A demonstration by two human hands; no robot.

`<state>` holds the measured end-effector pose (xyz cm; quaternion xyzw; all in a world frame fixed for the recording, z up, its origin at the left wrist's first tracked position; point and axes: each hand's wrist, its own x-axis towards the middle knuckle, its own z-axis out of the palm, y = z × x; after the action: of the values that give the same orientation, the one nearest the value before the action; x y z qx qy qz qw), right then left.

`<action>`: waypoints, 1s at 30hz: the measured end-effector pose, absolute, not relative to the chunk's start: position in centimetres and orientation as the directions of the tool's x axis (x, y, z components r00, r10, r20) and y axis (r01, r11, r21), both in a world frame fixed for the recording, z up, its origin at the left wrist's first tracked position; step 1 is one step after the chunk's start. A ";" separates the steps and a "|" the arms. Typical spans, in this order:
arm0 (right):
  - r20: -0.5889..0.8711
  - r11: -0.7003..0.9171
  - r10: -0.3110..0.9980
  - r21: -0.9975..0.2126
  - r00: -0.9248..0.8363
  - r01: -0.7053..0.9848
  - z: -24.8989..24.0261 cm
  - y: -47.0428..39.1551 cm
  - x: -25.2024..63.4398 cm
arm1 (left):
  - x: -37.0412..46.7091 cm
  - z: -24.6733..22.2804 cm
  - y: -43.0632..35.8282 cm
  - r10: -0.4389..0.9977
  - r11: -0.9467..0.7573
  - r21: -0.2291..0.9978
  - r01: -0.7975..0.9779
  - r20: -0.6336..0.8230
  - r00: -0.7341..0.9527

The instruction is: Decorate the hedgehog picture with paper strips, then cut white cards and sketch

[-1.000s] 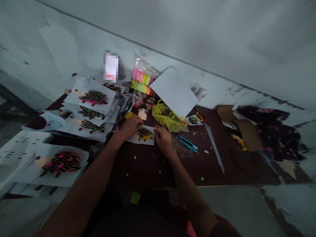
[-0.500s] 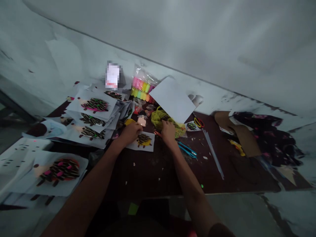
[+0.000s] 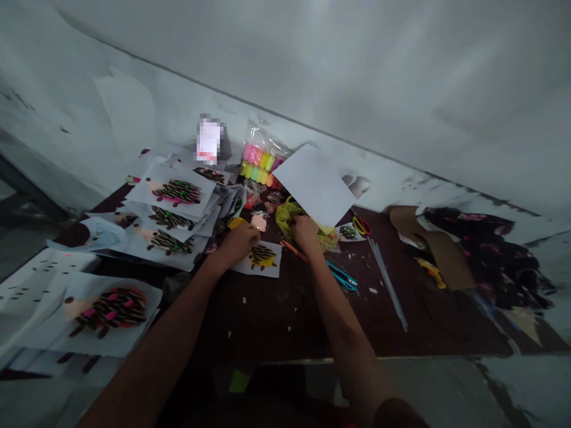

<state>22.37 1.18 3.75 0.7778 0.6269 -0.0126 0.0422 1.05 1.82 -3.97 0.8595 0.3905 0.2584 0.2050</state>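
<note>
My left hand (image 3: 241, 241) rests over the upper left part of a small white card (image 3: 270, 270) that bears a yellow and dark striped hedgehog figure; its fingers are bent together and what they pinch, if anything, is too small to tell. A pale pink lump (image 3: 259, 222) lies just beyond those fingertips. My right hand (image 3: 306, 230) has its curled fingers at the yellow-green plastic bag (image 3: 285, 217), touching it. Under the right wrist, orange-handled scissors (image 3: 292, 250) are partly hidden, with a blue tool (image 3: 342, 276) beside the forearm.
Hedgehog sheets (image 3: 172, 190) are stacked at the left. A bag of colourful clay (image 3: 259, 163) and a large white sheet (image 3: 316, 184) stand at the back. Right are red-yellow scissors (image 3: 362, 226), clear sticks (image 3: 388, 285), brown cardboard (image 3: 450, 261) and dark patterned cloth (image 3: 491, 249).
The view has shifted slightly. My right hand's fingers are bent further into the yellow-green bag; my left hand stays by the card.
</note>
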 end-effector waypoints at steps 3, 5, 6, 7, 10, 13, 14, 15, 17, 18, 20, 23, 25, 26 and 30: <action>-0.043 -0.192 0.980 0.045 0.194 0.980 3.4 0.9 22.4 | 1.0 -3.9 1.8 0.776 -0.614 0.552 0.564 0.291 0.560; -0.005 -0.179 0.984 0.027 0.180 0.983 3.3 0.6 22.7 | 1.0 -4.0 1.9 0.771 -0.619 0.554 0.557 0.293 0.565; 0.022 -0.179 0.984 0.014 0.178 0.984 3.3 0.5 22.9 | 1.0 -4.0 1.9 0.768 -0.621 0.555 0.554 0.292 0.569; 0.054 -0.180 0.982 -0.003 0.180 0.984 3.4 0.3 23.0 | 1.0 -4.0 1.9 0.767 -0.622 0.556 0.552 0.290 0.572; 0.166 -0.145 0.973 -0.094 0.159 0.985 3.9 -0.3 23.4 | 1.0 -4.1 2.0 0.770 -0.619 0.560 0.551 0.292 0.568; 0.238 -0.001 0.970 -0.220 0.054 0.976 3.9 -0.9 22.8 | 1.0 -4.3 2.0 0.775 -0.615 0.559 0.557 0.298 0.557; 0.232 0.052 0.973 -0.253 0.008 0.966 3.8 -1.0 22.4 | 1.0 -4.3 2.0 0.776 -0.614 0.555 0.561 0.298 0.556; 0.212 0.096 0.977 -0.277 -0.036 0.956 3.5 -1.1 21.9 | 1.1 -4.4 2.0 0.777 -0.614 0.552 0.564 0.297 0.555; 0.140 0.141 0.985 -0.292 -0.103 0.946 3.0 -1.2 20.9 | 1.1 -4.4 2.0 0.779 -0.612 0.548 0.570 0.294 0.553; 0.102 0.152 0.987 -0.284 -0.128 0.947 2.7 -1.3 20.5 | 1.1 -4.4 2.0 0.782 -0.609 0.548 0.573 0.294 0.550; 0.056 0.158 0.987 -0.259 -0.149 0.953 2.4 -1.3 20.0 | 1.2 -4.4 1.9 0.788 -0.602 0.548 0.580 0.293 0.542; 0.045 0.129 0.992 -0.215 -0.122 0.968 2.4 -1.3 19.8 | 1.2 -4.3 1.9 0.790 -0.599 0.543 0.588 0.282 0.544; 0.055 0.091 0.995 -0.182 -0.083 0.979 2.6 -1.2 19.7 | 1.2 -4.2 1.8 0.791 -0.597 0.542 0.591 0.275 0.547; 0.058 0.077 0.996 -0.167 -0.068 0.983 2.7 -1.1 19.6 | 1.2 -4.2 1.8 0.792 -0.595 0.542 0.593 0.273 0.545; 0.044 0.064 0.997 -0.128 -0.059 0.990 2.8 -0.3 18.6 | 1.2 -4.0 1.8 0.793 -0.596 0.534 0.599 0.275 0.544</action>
<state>18.63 -0.31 2.81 0.6833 0.7270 -0.0316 -0.0598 1.15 1.79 -4.05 0.8573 0.4061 0.2515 0.1922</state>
